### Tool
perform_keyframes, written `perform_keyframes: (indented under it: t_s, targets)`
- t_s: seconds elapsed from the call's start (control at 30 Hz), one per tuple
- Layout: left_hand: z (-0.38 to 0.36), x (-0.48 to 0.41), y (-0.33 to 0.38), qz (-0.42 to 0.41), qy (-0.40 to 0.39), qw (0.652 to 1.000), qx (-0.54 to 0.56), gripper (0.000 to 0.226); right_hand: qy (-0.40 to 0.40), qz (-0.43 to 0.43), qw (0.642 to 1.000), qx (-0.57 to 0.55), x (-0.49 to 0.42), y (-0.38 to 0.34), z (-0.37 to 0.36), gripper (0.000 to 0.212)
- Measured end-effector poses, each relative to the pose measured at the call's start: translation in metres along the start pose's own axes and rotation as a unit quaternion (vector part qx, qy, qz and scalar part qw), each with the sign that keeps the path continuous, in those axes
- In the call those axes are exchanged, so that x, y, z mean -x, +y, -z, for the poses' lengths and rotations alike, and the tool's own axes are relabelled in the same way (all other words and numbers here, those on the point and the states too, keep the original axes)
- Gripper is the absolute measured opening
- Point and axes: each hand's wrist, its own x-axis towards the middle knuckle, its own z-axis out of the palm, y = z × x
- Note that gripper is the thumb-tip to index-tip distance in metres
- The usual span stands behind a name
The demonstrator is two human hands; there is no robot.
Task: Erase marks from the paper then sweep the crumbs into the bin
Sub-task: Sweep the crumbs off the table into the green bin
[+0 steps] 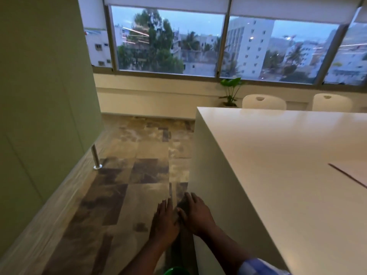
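My left hand (164, 219) and my right hand (196, 213) hang side by side over the floor, just left of the white table's (278, 175) edge. Both have their fingers stretched out and hold nothing. The thumb of my right hand touches my left hand. A green rim, probably the bin (176, 271), peeks in at the bottom edge below my wrists. The corner of a sheet of paper (355, 171) lies on the table at the far right, mostly cut off. No eraser or crumbs can be made out.
A pale green cabinet (39, 96) on a metal leg (96, 157) stands to the left. Patterned floor tiles (139, 155) run between it and the table. Two white chairs (264, 102) and a potted plant (231, 90) stand under the windows.
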Motion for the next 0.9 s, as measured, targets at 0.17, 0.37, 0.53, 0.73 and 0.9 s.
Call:
perform_keyframes:
  t_s: [0.17,0.37,0.53,0.73,0.9]
  targets:
    - [0.035,0.003,0.06,-0.043,0.018,0.999,0.006,0.08,0.071,0.017,0.997,0.012,0.015,-0.011,0.064,0.078]
    - [0.045,0.018,0.142,-0.055,0.06,0.997,0.01,0.077,0.089,0.051,0.995,0.01,0.042,0.016,0.132,0.079]
    - [0.028,0.031,0.219,-0.041,0.093,0.995,0.01,0.074,0.108,0.065,0.992,0.017,0.076,0.068,0.183,0.077]
    - [-0.012,0.043,0.303,-0.055,0.084,0.995,-0.011,0.071,0.105,0.043,0.992,0.049,0.103,0.141,0.237,0.078]
    - [-0.045,0.032,0.353,-0.086,0.07,0.993,-0.031,0.068,0.114,0.027,0.991,0.061,0.108,0.196,0.269,0.077]
